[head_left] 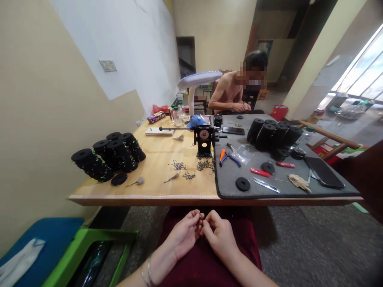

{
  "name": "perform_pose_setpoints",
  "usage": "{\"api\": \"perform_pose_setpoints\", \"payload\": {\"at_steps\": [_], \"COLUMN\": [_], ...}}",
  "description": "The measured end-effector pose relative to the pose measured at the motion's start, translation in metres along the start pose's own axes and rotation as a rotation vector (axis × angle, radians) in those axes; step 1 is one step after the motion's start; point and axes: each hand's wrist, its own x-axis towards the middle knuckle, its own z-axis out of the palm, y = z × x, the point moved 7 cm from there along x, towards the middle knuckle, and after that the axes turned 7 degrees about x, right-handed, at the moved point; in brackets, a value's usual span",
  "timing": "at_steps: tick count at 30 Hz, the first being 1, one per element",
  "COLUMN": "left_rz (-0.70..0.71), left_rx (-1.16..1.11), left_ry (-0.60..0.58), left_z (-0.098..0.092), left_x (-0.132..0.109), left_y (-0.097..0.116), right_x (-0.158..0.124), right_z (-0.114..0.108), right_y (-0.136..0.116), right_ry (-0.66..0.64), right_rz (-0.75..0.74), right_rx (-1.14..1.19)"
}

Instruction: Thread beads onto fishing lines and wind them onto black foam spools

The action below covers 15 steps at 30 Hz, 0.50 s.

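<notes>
My left hand (183, 235) and my right hand (220, 235) rest together over my dark red lap, just below the front edge of the wooden table (143, 197). Both hands have their fingers curled and their fingertips meet. A tiny metal piece (200, 215) sits pinched at the tips of my left fingers. What my right fingers hold is too small to make out. A thin bangle (147, 271) circles my left wrist.
On the table stand black spools (109, 157) at the left, more black spools (273, 135) on a grey mat (227, 187), a small black winding machine (204, 139), pliers (228, 156), scattered beads (191, 167), a phone (233, 130) and a desk lamp (199, 79). A person (236, 91) works at the far end. A green stool (86, 251) stands at my left.
</notes>
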Motion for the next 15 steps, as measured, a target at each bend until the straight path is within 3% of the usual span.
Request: {"api": "perform_pose_setpoints", "payload": {"at_steps": [5, 15], "left_rz": [-0.010, 0.009], "left_rx": [-0.060, -0.059], "left_ry": [0.078, 0.112], "left_z": [-0.0059, -0.0061], "left_x": [0.0012, 0.0014], "left_y": [-0.0012, 0.0002], "right_x": [0.0010, 0.0032], "right_z": [0.0012, 0.0005], "right_y": [-0.0009, 0.0004], "right_ry": [0.008, 0.053], "right_rz": [-0.032, -0.079], "right_rx": [-0.035, -0.043]}}
